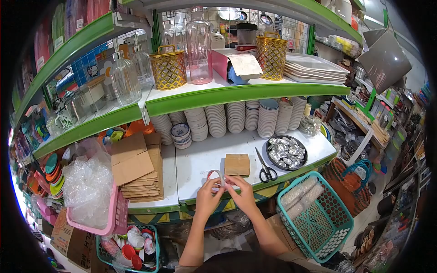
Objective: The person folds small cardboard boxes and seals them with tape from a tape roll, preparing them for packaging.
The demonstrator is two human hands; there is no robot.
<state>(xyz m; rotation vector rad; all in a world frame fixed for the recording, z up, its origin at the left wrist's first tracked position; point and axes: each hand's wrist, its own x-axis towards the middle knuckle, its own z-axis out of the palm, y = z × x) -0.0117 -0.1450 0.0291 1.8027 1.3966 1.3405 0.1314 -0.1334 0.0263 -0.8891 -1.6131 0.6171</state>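
My left hand (209, 198) and my right hand (241, 195) meet in front of the white shelf's front edge. Between their fingertips is a curved, thin pale strip or ring (217, 172), with a bit of red at its left side; its exact kind is hard to make out. The fingers of both hands are closed on it. Just beyond them lies a small brown cardboard block (237, 164). Black-handled scissors (267, 174) rest to its right, blades pointing away. A dark round bowl (287, 153) of silvery foil-like pieces sits right of the scissors.
Stacked flat cardboard (136, 166) and a pink basket (119, 211) of bubble wrap are at the left. Teal baskets (339, 236) stand low on both sides. Stacked bowls (236, 117) line the shelf's back. The green-edged upper shelf (246, 96) overhangs, carrying glass bottles and gold baskets.
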